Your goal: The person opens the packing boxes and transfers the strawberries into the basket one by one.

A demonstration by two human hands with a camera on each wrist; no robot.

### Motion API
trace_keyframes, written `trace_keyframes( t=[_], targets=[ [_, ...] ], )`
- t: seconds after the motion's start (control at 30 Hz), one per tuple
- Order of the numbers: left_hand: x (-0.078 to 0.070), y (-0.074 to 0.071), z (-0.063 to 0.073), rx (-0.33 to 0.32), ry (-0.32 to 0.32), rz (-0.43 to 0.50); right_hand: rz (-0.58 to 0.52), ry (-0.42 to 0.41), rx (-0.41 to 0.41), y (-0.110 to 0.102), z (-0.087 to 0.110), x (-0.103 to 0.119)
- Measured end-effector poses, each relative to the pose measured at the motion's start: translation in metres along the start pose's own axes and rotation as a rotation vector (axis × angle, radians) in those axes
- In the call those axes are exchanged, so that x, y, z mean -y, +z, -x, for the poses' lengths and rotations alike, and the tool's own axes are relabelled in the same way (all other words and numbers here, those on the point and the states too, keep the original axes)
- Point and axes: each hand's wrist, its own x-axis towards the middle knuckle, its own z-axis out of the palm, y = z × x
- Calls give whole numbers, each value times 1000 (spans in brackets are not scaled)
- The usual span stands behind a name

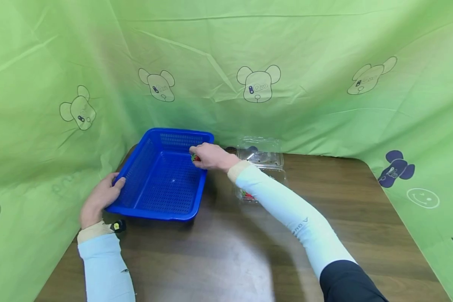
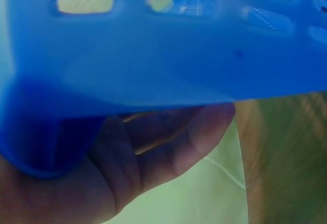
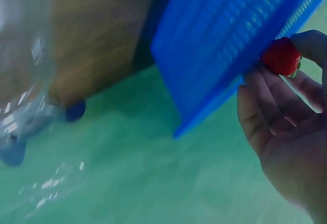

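Note:
A blue plastic basket [image 1: 166, 180] with slotted walls is tilted on the table at left. My left hand [image 1: 103, 191] grips its left side, thumb over the rim; in the left wrist view the fingers [image 2: 179, 147] run beneath its edge. Over the basket's right rim, my right hand [image 1: 211, 156] pinches a red strawberry [image 3: 281, 57] with green leaves between thumb and fingertips. To the right, a clear plastic clamshell box [image 1: 264, 158] lies with its lid raised. Some strawberries [image 1: 247, 195] show inside it, partly hidden behind my right forearm.
A brown wooden table [image 1: 211, 260] lies under everything. Green printed cloth [image 1: 305, 121] hangs close behind the basket and box and along both sides. A small black object with a yellow mark [image 1: 118, 226] is beside my left wrist.

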Motion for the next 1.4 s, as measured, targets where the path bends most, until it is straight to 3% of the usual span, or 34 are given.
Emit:
trace_keyframes(
  t=[0.17, 0.3, 0.63, 0.93, 1.23, 1.4],
  targets=[
    [-3, 0, -2, -2, -10, -6, 2, -8, 57, 15, -17, 19],
    [-2, 1, -2, -1, -11, -13, -11, 0, 152, 27, -27, 34],
    [2, 7, 0, 10, -6, 12, 20, -14, 301, 59, -38, 58],
    [3, 9, 0, 13, -10, 42, 40, -20, 332, 68, -40, 67],
    [3, 8, -1, 17, -14, 46, 2, 61, 396, 70, -42, 67],
    [3, 5, -1, 25, -18, 58, 40, 61, 349, 62, -43, 67]
  ],
)
